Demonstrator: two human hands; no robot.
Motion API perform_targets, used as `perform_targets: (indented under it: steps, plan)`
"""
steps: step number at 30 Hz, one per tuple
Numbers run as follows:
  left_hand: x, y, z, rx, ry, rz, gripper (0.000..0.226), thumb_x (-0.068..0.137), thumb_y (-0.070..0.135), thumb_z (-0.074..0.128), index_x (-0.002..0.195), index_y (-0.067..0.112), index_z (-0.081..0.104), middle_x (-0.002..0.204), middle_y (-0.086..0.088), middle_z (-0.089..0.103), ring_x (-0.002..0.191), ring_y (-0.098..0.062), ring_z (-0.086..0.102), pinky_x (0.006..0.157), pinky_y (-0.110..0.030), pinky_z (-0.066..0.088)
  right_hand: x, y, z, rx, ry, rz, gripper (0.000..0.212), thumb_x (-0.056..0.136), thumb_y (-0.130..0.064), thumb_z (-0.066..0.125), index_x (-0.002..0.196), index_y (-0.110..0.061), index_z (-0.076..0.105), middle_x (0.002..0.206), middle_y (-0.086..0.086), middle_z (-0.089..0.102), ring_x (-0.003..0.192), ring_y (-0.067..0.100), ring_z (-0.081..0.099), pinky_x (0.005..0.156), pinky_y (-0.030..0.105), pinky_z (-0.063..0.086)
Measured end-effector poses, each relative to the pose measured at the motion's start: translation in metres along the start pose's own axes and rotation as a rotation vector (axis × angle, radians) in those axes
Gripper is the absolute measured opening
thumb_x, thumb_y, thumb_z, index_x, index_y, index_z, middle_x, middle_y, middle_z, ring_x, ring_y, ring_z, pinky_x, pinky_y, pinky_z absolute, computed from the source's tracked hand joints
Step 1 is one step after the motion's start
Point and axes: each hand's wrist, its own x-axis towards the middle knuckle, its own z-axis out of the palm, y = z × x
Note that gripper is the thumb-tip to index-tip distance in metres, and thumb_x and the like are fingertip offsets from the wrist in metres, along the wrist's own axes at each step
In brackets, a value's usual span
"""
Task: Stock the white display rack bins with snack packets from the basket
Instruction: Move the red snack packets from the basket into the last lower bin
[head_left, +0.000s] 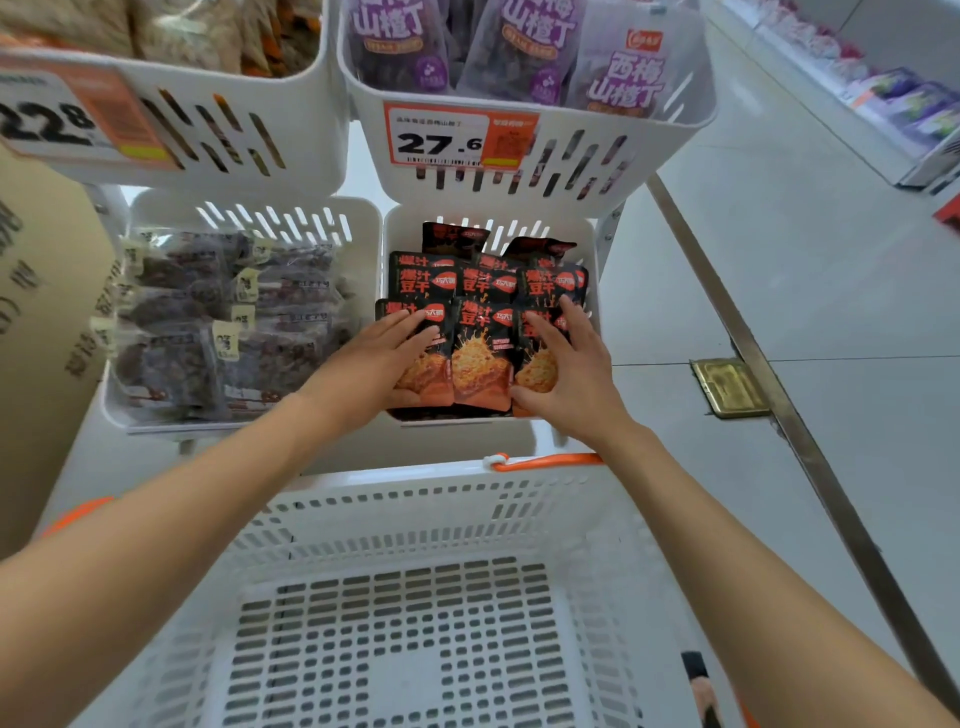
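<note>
Beside the bin wall, right hand presses packets.

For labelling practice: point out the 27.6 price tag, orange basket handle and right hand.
27.6 price tag (441, 141): head view, printed number.
orange basket handle (550, 461): head view, mid-bar.
right hand (571, 379): head view, its back.

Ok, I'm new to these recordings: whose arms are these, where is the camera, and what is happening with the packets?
There is no machine here: a person works bare-handed, and the single picture comes from a camera worn on their head, looking down. The left hand and right hand rest with fairly straight fingers on the front row of black-and-orange snack packets in the lower right bin of a white rack. Nearer the person is the white basket. The neighbouring bin holds dark packets; purple packets sit above.
</note>
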Motion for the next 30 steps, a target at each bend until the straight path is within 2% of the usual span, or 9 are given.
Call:
perform_targets:
  steps: [5, 9, 14, 20, 26, 30]
  plan:
    - [-0.005, 0.009, 0.001, 0.053, 0.053, 0.000, 0.082, 0.089, 0.040, 0.068, 0.156, 0.020, 0.024, 0.164, -0.007, 0.018, 0.151, -0.028, 0.011, 0.121, -0.042, 0.018, -0.004, 0.004, -0.002, 0.034, 0.018, 0.000, 0.084, 0.077, -0.049, 0.073, 0.150, -0.035, 0.034, 0.163, -0.002, 0.007, 0.150, 0.021, 0.012, 0.120, 0.051, 0.023]
    - [-0.010, 0.013, 0.000, 0.063, 0.049, -0.002, 0.085, 0.088, 0.038, 0.070, 0.157, 0.020, 0.022, 0.162, -0.009, 0.019, 0.150, -0.029, 0.012, 0.120, -0.043, 0.023, -0.007, 0.004, -0.007, 0.053, 0.032, 0.019, 0.083, 0.078, -0.044, 0.076, 0.149, -0.036, 0.034, 0.163, -0.003, 0.008, 0.150, 0.020, 0.013, 0.120, 0.047, 0.024]
    - [-0.016, 0.016, -0.005, 0.006, 0.103, -0.038, 0.084, 0.085, 0.041, 0.071, 0.154, 0.015, 0.030, 0.160, -0.012, 0.025, 0.149, -0.032, 0.019, 0.118, -0.046, 0.028, -0.010, 0.002, -0.011, 0.050, 0.030, 0.018, 0.084, 0.078, -0.044, 0.076, 0.149, -0.036, 0.033, 0.163, -0.004, 0.008, 0.150, 0.020, 0.013, 0.121, 0.047, 0.022]
    - [-0.019, 0.022, -0.010, -0.032, 0.102, -0.071, 0.085, 0.086, 0.040, 0.072, 0.155, 0.017, 0.026, 0.161, -0.009, 0.022, 0.148, -0.030, 0.022, 0.116, -0.044, 0.029, -0.010, -0.005, -0.015, 0.027, 0.004, 0.031, 0.084, 0.079, -0.044, 0.076, 0.150, -0.034, 0.033, 0.163, -0.001, 0.012, 0.149, 0.021, 0.015, 0.120, 0.046, 0.022]
    - [-0.018, 0.025, -0.004, 0.042, -0.057, -0.135, 0.100, 0.084, 0.053, 0.066, 0.159, 0.019, 0.011, 0.166, -0.006, 0.007, 0.153, -0.026, 0.004, 0.123, -0.040, 0.014, -0.013, -0.020, -0.017, 0.064, -0.023, 0.083, 0.083, 0.079, -0.042, 0.076, 0.150, -0.034, 0.034, 0.163, 0.003, 0.016, 0.149, 0.023, 0.018, 0.119, 0.049, 0.026]
    - [-0.003, 0.019, -0.001, 0.050, 0.039, -0.171, 0.090, 0.092, 0.047, 0.061, 0.159, 0.016, 0.009, 0.166, -0.008, 0.006, 0.153, -0.026, 0.002, 0.123, -0.040, 0.010, -0.012, -0.020, -0.015, 0.057, -0.006, 0.078, 0.082, 0.080, -0.042, 0.076, 0.150, -0.034, 0.034, 0.163, 0.003, 0.015, 0.149, 0.024, 0.018, 0.119, 0.044, 0.023]
